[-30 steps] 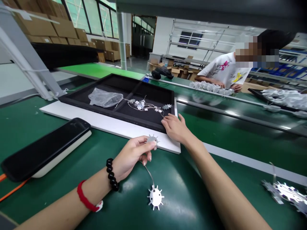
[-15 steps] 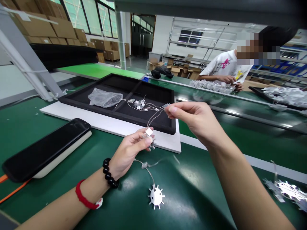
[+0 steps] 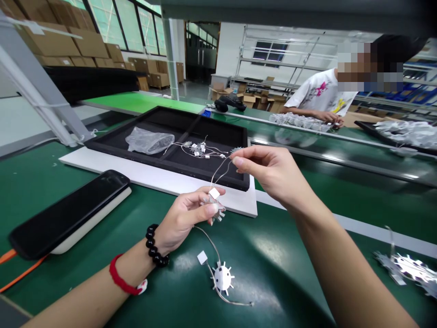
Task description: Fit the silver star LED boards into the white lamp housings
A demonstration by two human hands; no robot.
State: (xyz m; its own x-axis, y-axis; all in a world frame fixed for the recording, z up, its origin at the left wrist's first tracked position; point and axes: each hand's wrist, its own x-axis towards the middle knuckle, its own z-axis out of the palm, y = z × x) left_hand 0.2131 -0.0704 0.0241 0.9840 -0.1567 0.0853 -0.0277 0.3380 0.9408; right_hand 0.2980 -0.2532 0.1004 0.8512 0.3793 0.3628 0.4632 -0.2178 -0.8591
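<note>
My left hand (image 3: 191, 212) pinches a silvery toothed disc (image 3: 220, 213) between thumb and fingers, with a small white square tag (image 3: 214, 193) showing above the thumb. Thin wires (image 3: 218, 173) run up from it to my right hand (image 3: 269, 171), whose thumb and forefinger close on them. Below my left hand, a second toothed disc (image 3: 222, 278) lies flat on the green table, its wire reaching up behind the hand. Another white square tag (image 3: 202, 258) hangs on a wire beside that disc. Exactly where the wires end in my right fingers is hidden.
A black divided tray (image 3: 205, 169) on a white board (image 3: 102, 166) holds a clear plastic bag (image 3: 148, 140) and several wired discs (image 3: 198, 149). A black-topped device (image 3: 71, 209) with orange cords lies left. More toothed pieces (image 3: 409, 269) lie right. A co-worker (image 3: 321, 91) handles parts across the line.
The loose white tag and wire below my left hand have dropped down beside the lower disc. My right hand has shifted slightly left, and the wires between my hands bow more.
</note>
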